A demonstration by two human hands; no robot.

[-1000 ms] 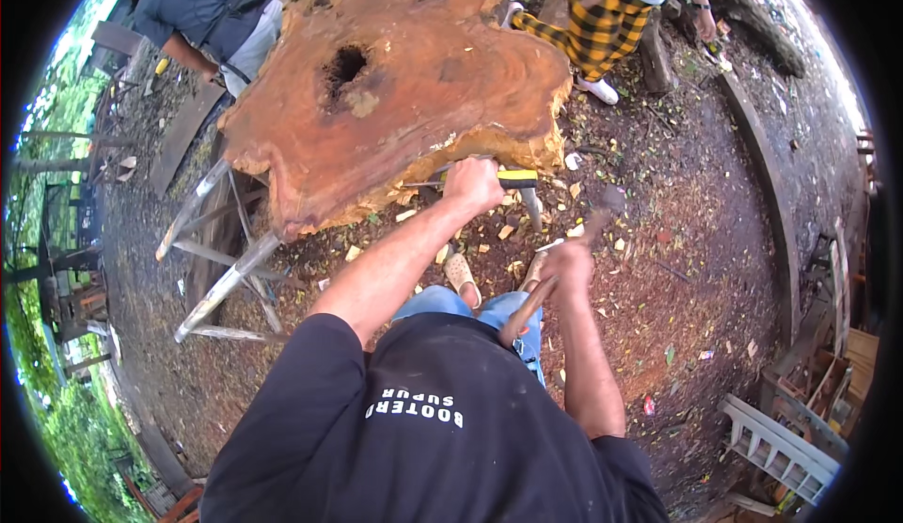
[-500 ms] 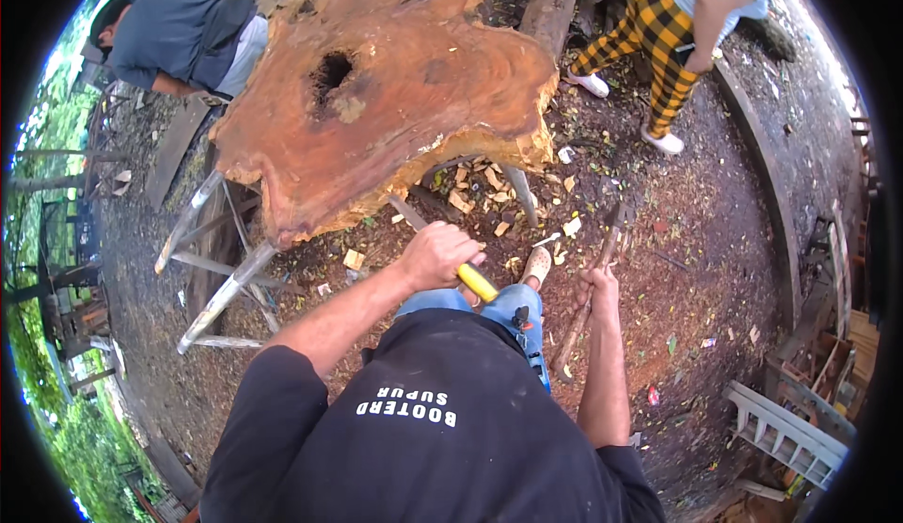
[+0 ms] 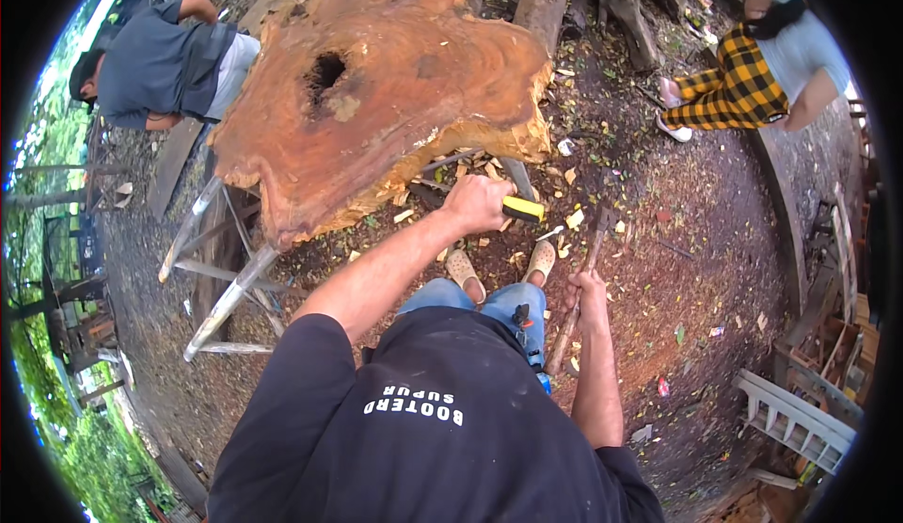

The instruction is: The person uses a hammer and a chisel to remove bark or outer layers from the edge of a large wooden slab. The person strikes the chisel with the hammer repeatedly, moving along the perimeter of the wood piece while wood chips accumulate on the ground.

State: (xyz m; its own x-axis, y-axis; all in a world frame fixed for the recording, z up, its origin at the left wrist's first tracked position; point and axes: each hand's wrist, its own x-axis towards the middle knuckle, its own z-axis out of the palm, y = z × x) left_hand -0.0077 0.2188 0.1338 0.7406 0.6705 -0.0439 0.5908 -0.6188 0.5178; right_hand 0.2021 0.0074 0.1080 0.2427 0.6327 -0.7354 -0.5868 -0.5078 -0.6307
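Observation:
A large reddish-brown wood slab [image 3: 404,90] with a dark hole and a pale, rough-cut edge lies raised on pole legs. My left hand [image 3: 477,203] is closed around a chisel with a yellow and black handle [image 3: 523,209], close to the slab's near edge; its blade is mostly hidden by the hand. Lower and to the right, my right hand [image 3: 589,295] grips the wooden handle of what looks like a hammer [image 3: 563,340]. Its dark head points away from me, off to the right of the slab.
Pale wood chips [image 3: 575,219] litter the dirt around my feet. A person in a grey shirt [image 3: 155,62] is at the far left, another in yellow checked trousers [image 3: 743,81] at the far right. A ladder [image 3: 795,419] lies at lower right; a log [image 3: 546,1] lies beyond the slab.
My left hand has moved up and right with the chisel, nearer the slab edge. My right hand with the hammer shifted slightly left. The person in checked trousers moved farther right.

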